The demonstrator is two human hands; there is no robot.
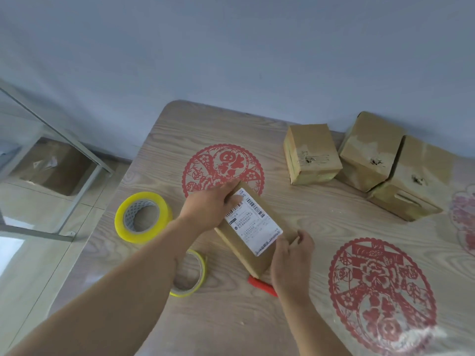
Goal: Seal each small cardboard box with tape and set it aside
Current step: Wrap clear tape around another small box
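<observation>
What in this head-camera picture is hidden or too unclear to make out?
- Label print on the held box: too small to read.
- Red tool: mostly hidden by the right hand.
- Thin tape roll: partly covered by the left forearm.
- Paper-cut at right: cut off by the edge.

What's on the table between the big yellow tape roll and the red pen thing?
In the head view, the smaller tape roll lies between the big tape roll and the red tool, partly under the left forearm.

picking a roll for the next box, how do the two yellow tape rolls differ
The big tape roll is thick and wide, lying in full view; the thin tape roll is nearly used up, narrow, and partly hidden under the left forearm. Both are yellow, lie flat on the table, and neither is held.
</observation>
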